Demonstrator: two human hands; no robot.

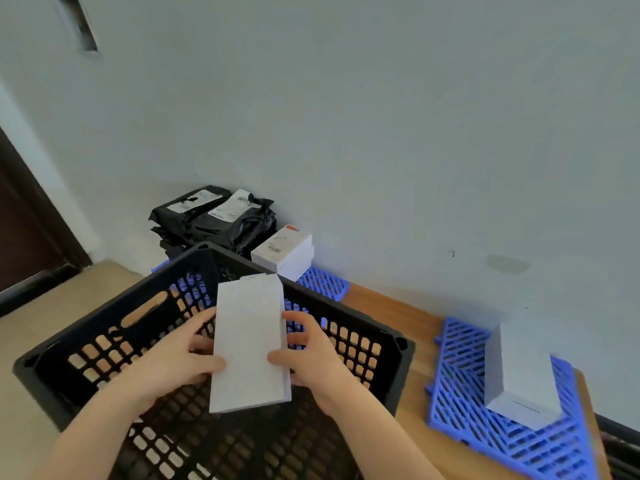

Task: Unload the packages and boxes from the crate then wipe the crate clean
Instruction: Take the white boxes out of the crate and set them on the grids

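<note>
Holding a plain white box (249, 341), left grip (173, 365) and right grip (311, 358) clasp its sides.

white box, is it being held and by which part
The white box is held by its long sides: left hand on the left edge, right hand on the right.

One crate (398, 358). White boxes, at least three: held box (249, 341) above crate, second box (282, 252) beyond crate's far corner, third box (519, 375) right of crate. Black packages (214, 220) behind crate: two labels countable. Blue mats (485, 427): two.
</note>
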